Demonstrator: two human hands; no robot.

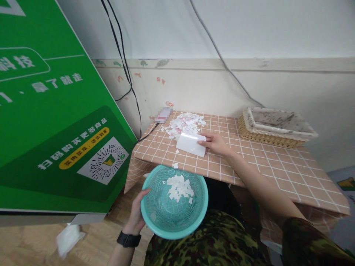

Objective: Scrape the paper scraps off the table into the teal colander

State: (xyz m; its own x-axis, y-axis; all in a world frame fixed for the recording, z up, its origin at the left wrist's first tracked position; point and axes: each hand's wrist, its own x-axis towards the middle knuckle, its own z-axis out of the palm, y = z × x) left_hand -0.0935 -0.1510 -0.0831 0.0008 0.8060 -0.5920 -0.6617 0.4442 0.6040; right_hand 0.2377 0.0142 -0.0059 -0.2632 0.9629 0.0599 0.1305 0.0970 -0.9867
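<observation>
My left hand (138,208) grips the rim of a teal plastic colander (155,218), held just below the table's front edge. Small white paper scraps (179,188) lie in a heap inside it. On the table, my right hand (215,143) pinches a glossy white card (191,144) by its right edge. The card is tilted and touches the near side of a pile of torn paper scraps (187,122), some with pink on them. A few loose scraps lie between the card and the colander, one at the table edge.
A checked brown tablecloth (249,159) covers the table. A cloth-lined wicker basket (273,138) stands at the back right. Near the wall lies a blurred power strip-like object (164,115) with a black cable. A green cabinet (55,111) rises on the left; a white plastic bag (69,239) is on the floor.
</observation>
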